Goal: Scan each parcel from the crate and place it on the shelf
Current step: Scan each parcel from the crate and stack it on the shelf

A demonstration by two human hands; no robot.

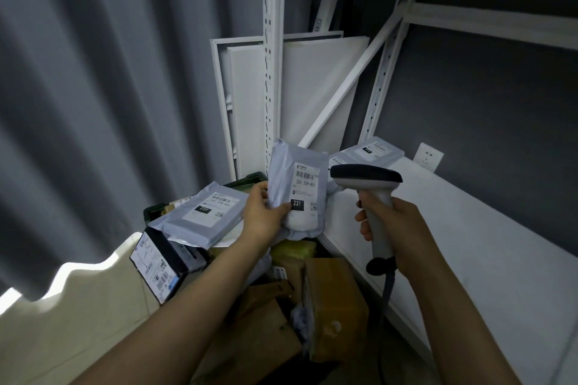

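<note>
My left hand (pixel 262 212) grips a small grey mailer parcel (pixel 300 184) upright above the crate, its label with a barcode and "231" turned to me. My right hand (pixel 397 228) holds a white barcode scanner (pixel 370 187) by its handle, with the dark head right beside the parcel's label. The dark green crate (pixel 250 180) below is piled with parcels: a larger grey mailer (pixel 206 212), a black-and-white box (pixel 159 262) and brown cartons (pixel 334 306). The white shelf board (pixel 453 247) runs along the right, with two grey mailers (pixel 372 151) lying at its far end.
White slotted shelf uprights (pixel 271 72) and a diagonal brace rise behind the crate, with spare white boards (pixel 312 87) leaning in the corner. A grey curtain (pixel 93 103) hangs on the left. A wall socket (pixel 428 156) sits above the shelf. The scanner's cable drops by the shelf edge.
</note>
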